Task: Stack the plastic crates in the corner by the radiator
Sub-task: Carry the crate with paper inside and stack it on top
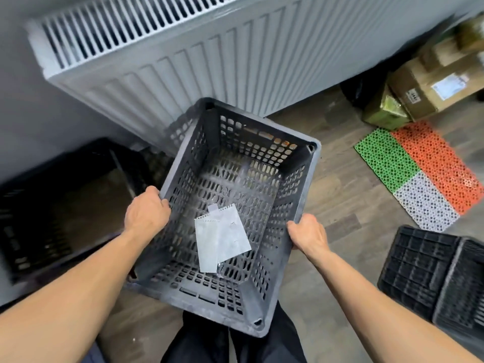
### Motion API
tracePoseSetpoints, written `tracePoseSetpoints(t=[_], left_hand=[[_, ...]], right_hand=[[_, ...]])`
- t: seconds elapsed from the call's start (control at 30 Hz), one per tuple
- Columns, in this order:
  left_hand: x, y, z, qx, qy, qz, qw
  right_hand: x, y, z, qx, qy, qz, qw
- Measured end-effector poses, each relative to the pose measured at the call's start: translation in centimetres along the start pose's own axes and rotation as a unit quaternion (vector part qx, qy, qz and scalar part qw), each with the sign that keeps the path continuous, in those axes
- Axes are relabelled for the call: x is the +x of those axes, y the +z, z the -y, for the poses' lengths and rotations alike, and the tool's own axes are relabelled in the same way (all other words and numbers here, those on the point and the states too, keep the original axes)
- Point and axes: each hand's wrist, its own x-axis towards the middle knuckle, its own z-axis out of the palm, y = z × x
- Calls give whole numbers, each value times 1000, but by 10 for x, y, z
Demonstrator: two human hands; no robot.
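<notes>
wood-look flooring (340, 184) runs from the person's dark trousers (199, 347) out to a grey wall carrying a white radiator (183, 64). nearest, both forearms reach forward. the left hand (146, 212) is closed over the left long rim of a grey slotted crate (262, 163), and the right hand (309, 235) is closed over the right long rim, so the crate appears to be carried clear of the floor, slightly tilted. its long axis runs from the person toward the radiator, angled a little to the right. two paper slips (222, 239) lie loose on its base. to the left, at the foot of the wall beside the radiator's left end, sits a black crate (34, 218), open side up and blurred; it is the likely base of the stack. the coming move therefore goes left and slightly far, the left hand being nearer that target. near right, another black crate (419, 271) waits on the floor. farther right lie coloured floor tiles (419, 169) and cardboard boxes (432, 87).
</notes>
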Motion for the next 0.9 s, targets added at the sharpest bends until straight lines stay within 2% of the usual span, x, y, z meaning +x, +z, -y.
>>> tracePoseSetpoints(t=[0.3,0.47,0.9], left_hand=[[-64,6,99,-48,-63,-37,996],[-108,-13,148,-90,-130,-23,987],[-205,-66,266,-227,-278,-70,931]], right_hand=[[-49,25,24,-93,-99,5,991],[-103,23,59,-149,-144,8,978],[-232,50,182,-251,-284,21,925]])
